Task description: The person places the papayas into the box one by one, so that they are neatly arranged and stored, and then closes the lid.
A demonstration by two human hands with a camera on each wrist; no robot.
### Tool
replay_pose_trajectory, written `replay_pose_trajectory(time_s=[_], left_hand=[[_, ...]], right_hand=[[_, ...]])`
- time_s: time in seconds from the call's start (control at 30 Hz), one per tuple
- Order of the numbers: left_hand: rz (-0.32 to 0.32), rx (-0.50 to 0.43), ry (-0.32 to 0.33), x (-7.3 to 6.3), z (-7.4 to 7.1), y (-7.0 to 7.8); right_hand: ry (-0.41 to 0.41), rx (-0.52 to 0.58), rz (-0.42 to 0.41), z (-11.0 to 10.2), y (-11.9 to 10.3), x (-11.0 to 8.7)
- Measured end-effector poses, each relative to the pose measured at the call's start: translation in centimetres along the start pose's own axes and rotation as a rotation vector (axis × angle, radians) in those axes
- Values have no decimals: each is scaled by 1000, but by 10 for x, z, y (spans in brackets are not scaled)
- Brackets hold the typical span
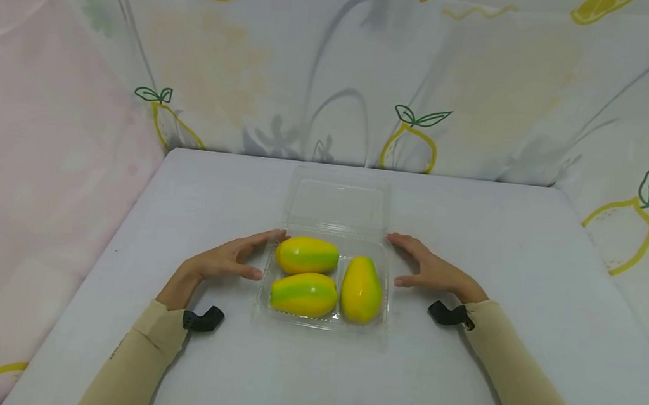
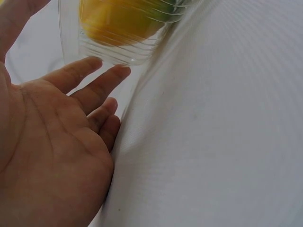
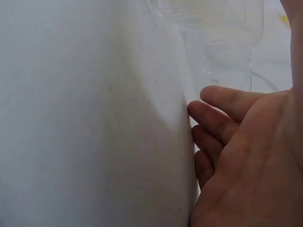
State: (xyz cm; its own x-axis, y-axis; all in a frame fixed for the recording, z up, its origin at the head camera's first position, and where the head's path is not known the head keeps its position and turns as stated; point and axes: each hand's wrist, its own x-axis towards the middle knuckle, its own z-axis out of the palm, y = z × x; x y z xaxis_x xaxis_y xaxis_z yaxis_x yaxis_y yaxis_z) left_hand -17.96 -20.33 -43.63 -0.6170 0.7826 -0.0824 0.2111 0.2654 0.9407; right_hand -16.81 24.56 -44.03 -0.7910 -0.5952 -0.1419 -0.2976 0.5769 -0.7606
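Left hand [image 1: 228, 258] and right hand [image 1: 436, 272], both empty with fingers loosely extended, flank the opened clamshell container [image 1: 320, 323]; its long axis runs forward between them.

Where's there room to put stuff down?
The table is bare between the sleeves, in front of the clear clamshell, and beside its open lid. Three yellow-green fruits crowd the clamshell's base, between left hand and right hand.

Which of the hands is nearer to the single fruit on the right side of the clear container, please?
Right. The right hand is just outside the container, right of that fruit; the left hand is at the opposite side, beyond the other two fruits.
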Motion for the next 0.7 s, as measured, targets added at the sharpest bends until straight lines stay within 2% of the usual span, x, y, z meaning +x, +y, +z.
replay_pose_trajectory(time_s=[0.27,0.53,0.7], left_hand=[[1,19,4,2,1,0],[12,-4,8,4,0,-1],[-6,37,27,-3,0,-5]], right_hand=[[-20,-4,-17,-3,-1,-1],[-25,-30,-17,-4,2,1],[-43,-49,-41,3,1,3]])
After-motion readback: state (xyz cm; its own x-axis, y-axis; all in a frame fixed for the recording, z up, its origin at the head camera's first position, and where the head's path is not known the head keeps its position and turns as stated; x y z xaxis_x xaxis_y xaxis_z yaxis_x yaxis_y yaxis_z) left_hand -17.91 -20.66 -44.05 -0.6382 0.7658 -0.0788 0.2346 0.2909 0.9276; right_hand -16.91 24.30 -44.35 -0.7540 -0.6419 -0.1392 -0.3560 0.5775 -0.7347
